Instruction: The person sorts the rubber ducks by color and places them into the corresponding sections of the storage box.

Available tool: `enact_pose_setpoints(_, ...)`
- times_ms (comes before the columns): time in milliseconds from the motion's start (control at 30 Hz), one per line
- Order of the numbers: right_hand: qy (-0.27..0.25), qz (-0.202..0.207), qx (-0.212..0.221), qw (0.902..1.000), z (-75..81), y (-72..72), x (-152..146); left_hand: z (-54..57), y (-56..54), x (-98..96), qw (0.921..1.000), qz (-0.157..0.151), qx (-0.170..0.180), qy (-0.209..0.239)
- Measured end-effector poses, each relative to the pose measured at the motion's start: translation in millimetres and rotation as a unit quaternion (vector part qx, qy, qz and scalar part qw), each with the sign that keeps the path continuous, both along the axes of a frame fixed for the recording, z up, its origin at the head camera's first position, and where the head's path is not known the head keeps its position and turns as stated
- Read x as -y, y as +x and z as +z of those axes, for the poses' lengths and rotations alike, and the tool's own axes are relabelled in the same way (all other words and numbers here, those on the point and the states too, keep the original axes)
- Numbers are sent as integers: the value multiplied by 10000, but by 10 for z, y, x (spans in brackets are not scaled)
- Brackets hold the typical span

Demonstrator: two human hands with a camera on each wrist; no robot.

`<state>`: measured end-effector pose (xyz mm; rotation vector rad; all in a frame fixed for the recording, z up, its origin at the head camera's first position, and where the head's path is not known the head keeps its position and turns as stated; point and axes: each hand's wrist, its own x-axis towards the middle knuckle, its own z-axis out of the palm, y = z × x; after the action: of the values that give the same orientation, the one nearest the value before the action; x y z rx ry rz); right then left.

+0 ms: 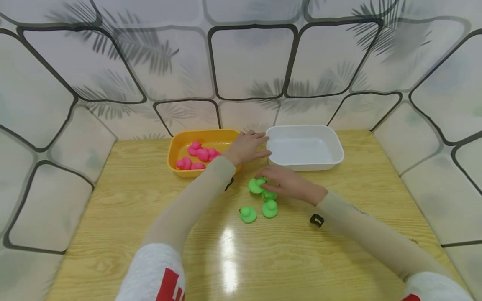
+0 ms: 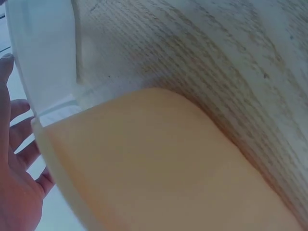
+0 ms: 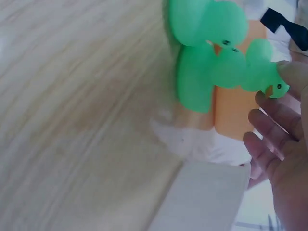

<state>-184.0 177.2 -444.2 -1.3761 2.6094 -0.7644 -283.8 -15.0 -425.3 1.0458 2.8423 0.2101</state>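
My left hand [image 1: 246, 147] lies over the right end of an orange tray [image 1: 174, 165], fingers stretched toward the left rim of a white tray [image 1: 305, 166]; contact with that rim is unclear. Several pink toy ducks [image 1: 202, 154] sit in the orange tray. With thumb and fingertip, my right hand [image 1: 288, 182] pinches a green toy duck [image 3: 260, 72] by its head, in front of the white tray. Beside it is another green duck [image 1: 269, 195], partly covered by the hand. Nearer to me, two more green ducks [image 1: 247, 214] stand on the table.
Both trays stand side by side at the back of the wooden table [image 1: 132, 209], close to the patterned back wall [image 1: 252, 62]. Side walls bound the table left and right. Dark clips [image 1: 317, 220] hang by both wrists.
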Motion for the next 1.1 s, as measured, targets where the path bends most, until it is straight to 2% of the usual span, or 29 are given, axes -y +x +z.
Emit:
enact_pose_setpoints(200,58,-33,-364,9993,132,0,-89,-23,10,-25,10000,71,-44,41)
enact_pose_setpoints(433,111,-372,-701,9968,252,-48,-296,-37,34,-41,9998,82,-164,-98)
enact_pose_setpoints(633,106,-770,-642,9949,366,-167,-513,-47,61,-34,9999,107,-65,-36)
enact_pose_setpoints(733,84,-890,-735,9933,427,-232,-631,-54,67,-41,9999,54,-79,-92)
enact_pose_setpoints(933,9,-1007,-1200,9877,516,-397,-863,-65,74,-60,9995,0,-99,-289)
enact_pose_setpoints(1100,102,-1175,-1178,9860,592,-510,-1001,-60,80,-74,9992,26,-78,-400)
